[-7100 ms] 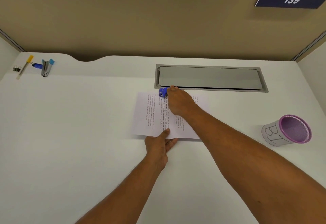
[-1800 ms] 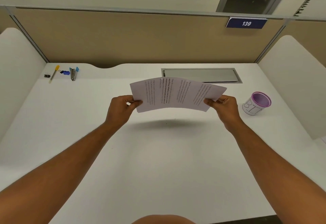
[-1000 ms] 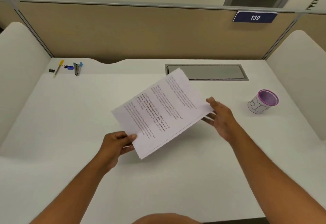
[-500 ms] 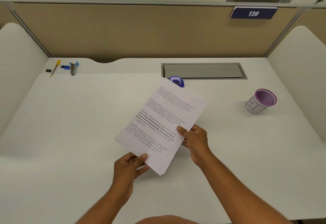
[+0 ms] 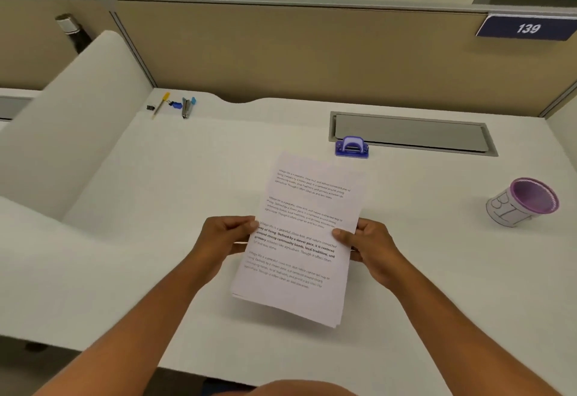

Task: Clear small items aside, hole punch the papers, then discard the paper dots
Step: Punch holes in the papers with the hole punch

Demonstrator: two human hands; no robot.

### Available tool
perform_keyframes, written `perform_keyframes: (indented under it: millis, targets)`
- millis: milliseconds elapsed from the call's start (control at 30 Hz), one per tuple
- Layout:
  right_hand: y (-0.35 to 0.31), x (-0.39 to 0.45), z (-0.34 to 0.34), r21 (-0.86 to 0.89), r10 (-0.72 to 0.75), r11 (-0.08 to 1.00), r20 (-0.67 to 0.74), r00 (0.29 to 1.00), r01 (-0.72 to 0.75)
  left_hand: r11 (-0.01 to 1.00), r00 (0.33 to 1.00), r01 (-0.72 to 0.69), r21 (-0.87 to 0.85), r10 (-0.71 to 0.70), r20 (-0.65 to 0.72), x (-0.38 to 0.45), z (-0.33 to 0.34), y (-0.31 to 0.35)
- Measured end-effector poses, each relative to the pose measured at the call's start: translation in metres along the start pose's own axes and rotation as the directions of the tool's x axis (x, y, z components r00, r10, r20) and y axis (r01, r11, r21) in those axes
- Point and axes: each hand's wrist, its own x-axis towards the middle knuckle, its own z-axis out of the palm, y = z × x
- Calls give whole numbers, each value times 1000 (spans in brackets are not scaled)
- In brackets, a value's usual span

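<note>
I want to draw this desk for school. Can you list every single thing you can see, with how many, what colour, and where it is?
papers: one stack, white with black print, held above the desk's near middle
hole punch: one, blue-purple, behind the papers by the metal flap
metal flap: one, grey, set in the desk's far side
cup: one, white with purple inside, tilted, far right
stapler: one, grey and blue, far left corner
pen: one, yellow-capped, beside the stapler
binder clip: one, black, left of the pen
small blue item: one, between pen and stapler, too small to name
sign: one, dark blue, reads 139, on the divider
bottle: one, dark, beyond the left divider
left hand: grips the papers' left edge
right hand: grips the right edge
</note>
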Motion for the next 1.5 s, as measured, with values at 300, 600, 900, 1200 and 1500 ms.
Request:
perform_keyframes:
  millis: [300, 600, 900, 1200, 1500]
  targets:
    - [-1, 22, 66, -48, 16, 999, -40, 999, -18, 998, 988, 53, -24, -56, -141, 9, -63, -18]
    - [6, 85, 191, -207, -47, 978, -258, 965, -8, 993, 989, 84, 82, -73, -133, 36, -185, -9]
    - [16, 132, 262, -419, -32, 900, -343, 939, -122, 969, 978, 182, 166, -162, -131, 79, -260, -20]
    - [38, 128, 256, -492, -90, 855, -450, 888, -162, 973, 976, 187, 137, -169, -137, 88, -263, -36]
    - [49, 129, 262, -403, -79, 902, -512, 855, -158, 982, 972, 162, 97, -142, -187, 88, -263, -44]
